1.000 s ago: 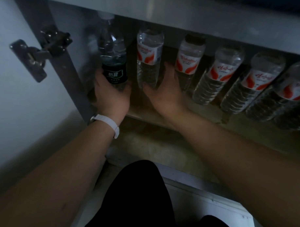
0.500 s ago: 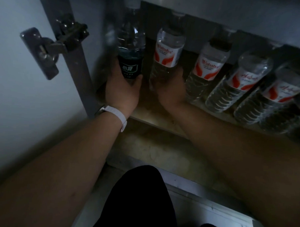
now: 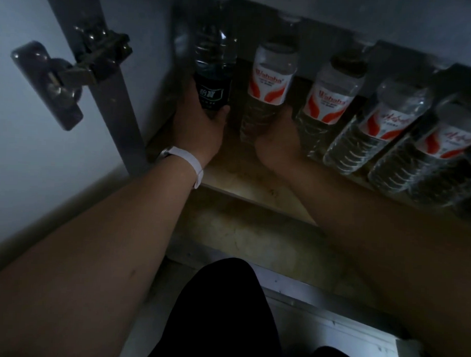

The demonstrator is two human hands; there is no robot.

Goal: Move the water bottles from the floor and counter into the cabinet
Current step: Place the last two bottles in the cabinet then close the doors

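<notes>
Inside the cabinet [image 3: 255, 176], left hand [image 3: 197, 123] grips the dark-labelled bottle [image 3: 212, 78]; right hand [image 3: 280, 138] clasps the red-labelled bottle [image 3: 268, 88]

Left hand [image 3: 197, 126] grips dark-labelled bottle [image 3: 212, 78]; right hand [image 3: 279, 141] holds red-labelled bottle [image 3: 268, 88] in cabinet [image 3: 245, 176].

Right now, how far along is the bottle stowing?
Done: three red-label bottles stand in a row on the cabinet shelf. In hand: the left hand grips the dark-label bottle; the right hand is at the base of another red-label bottle. Floor and counter are out of view, so the remainder is unknown.
</notes>
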